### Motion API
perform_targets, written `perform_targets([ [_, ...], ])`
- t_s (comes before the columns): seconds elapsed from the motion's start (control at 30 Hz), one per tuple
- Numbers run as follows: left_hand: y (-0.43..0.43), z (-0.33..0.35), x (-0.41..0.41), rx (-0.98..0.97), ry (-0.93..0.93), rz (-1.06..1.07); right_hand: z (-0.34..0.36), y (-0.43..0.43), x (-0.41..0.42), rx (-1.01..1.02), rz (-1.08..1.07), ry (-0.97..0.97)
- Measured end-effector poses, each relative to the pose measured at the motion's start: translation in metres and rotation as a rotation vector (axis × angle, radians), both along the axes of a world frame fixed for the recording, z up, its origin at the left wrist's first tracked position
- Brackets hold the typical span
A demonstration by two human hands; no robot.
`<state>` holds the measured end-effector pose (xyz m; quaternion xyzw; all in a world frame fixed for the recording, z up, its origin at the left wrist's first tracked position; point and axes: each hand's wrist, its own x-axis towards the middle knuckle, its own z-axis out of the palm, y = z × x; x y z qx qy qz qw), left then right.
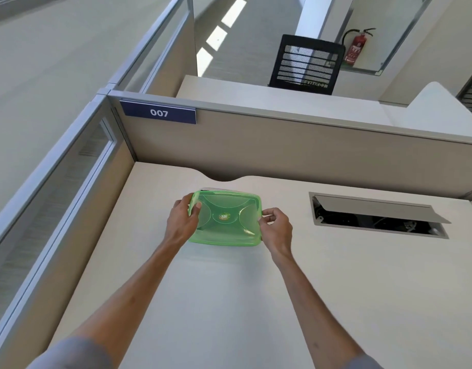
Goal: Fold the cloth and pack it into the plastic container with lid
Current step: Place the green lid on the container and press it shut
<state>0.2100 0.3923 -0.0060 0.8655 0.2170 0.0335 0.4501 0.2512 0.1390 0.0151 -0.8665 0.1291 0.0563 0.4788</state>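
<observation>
A translucent green lid with a round sticker in its middle lies over a plastic container, whose pale rim peeks out at the far edge. My left hand grips the lid's left edge, thumb on top. At the right edge, my right hand pinches the lid between its fingertips. The lid sits tilted, with its near side lower. No cloth is visible; the container's inside is hidden under the lid.
The white desk is walled by beige partitions behind and to the left, one with a "007" sign. An open cable hatch lies in the desk to the right. A black chair stands beyond.
</observation>
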Motion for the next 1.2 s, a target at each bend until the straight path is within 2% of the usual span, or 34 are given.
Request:
perform_targets([
  [0.63,0.007,-0.010,0.031,0.068,0.058,-0.027,0.001,0.007,0.022,-0.080,-0.024,0.099],
  [0.73,0.006,-0.007,0.033,0.009,0.061,0.004,-0.003,0.005,0.026,-0.075,-0.020,0.111],
  [0.9,0.010,-0.005,0.031,-0.218,0.060,0.088,-0.006,0.006,0.029,-0.112,-0.003,0.099],
  [1.2,0.020,0.006,0.052,-0.201,0.177,0.146,0.000,0.009,0.041,-0.334,0.099,0.098],
])
